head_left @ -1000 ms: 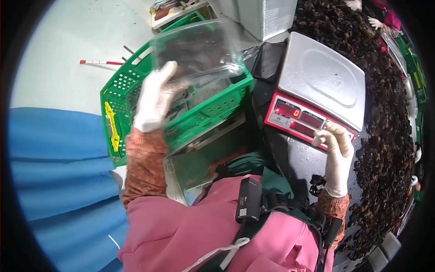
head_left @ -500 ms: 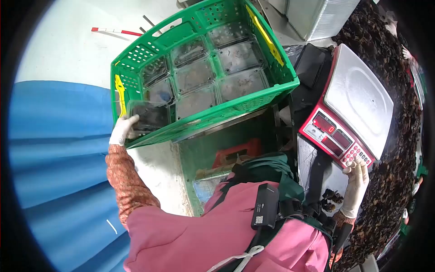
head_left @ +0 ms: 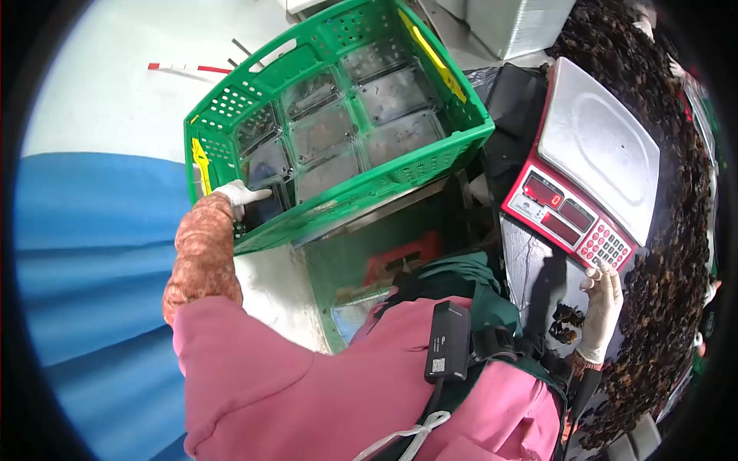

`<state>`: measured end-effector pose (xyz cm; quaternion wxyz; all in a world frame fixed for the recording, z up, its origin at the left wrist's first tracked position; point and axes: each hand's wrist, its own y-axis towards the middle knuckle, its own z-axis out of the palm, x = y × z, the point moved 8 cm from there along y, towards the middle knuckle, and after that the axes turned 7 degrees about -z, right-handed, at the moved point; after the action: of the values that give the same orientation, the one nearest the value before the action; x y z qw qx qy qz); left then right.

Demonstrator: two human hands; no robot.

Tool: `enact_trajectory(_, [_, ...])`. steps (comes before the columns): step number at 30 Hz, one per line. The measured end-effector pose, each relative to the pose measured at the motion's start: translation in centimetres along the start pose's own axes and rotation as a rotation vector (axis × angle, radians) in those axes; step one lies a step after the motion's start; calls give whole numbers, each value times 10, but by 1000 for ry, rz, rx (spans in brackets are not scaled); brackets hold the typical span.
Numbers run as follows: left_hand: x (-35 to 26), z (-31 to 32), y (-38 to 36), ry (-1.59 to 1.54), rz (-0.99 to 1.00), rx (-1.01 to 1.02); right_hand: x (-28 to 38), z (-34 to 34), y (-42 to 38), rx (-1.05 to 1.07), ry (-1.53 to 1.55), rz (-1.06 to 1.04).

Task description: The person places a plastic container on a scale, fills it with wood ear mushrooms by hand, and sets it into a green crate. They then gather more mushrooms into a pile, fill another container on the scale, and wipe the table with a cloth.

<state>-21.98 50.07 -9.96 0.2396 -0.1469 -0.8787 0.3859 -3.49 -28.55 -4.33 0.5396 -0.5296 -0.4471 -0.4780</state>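
My left hand (head_left: 247,194), in a white glove, reaches over the near left corner of the green crate (head_left: 361,192). Its fingers are on a clear-lidded plastic box (head_left: 267,204) in that corner; the crate wall hides part of the grip. More such boxes, among them one in the middle (head_left: 324,131), lie in rows in the crate. My right hand (head_left: 603,311), also gloved, is just below the keypad of a red scale (head_left: 565,219). Its fingers are loosely bent and apart, with nothing visible in them. The scale's metal pan (head_left: 607,146) is bare, and its display reads 0.
A dark tray (head_left: 513,100) lies left of the scale. Stacked white containers (head_left: 523,27) stand behind. Dark, leaf-like pieces (head_left: 661,338) cover the table at right, where other people's gloved hands show at the far edge. Blue cloth (head_left: 100,253) hangs at left.
My left hand has moved right and down into the crate corner, lowering the plastic box there. My right hand has drawn slightly back from the scale's keypad. The view has shifted a little.
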Motion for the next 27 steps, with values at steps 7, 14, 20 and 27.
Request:
enact_trajectory(7, [-1,-7,31,179,30,-366,-10,-28,-22,-62,17,14])
enact_trajectory(14, [9,-18,6,-73,317,-505,-32,-49,-20,-102,133,81])
enact_trajectory(20, [11,-31,2,-97,230,-615,-32,-38,-18,-78,130,62])
enact_trajectory(27, [49,-54,76,-401,146,-389,-32,-48,-20,-77,91,79])
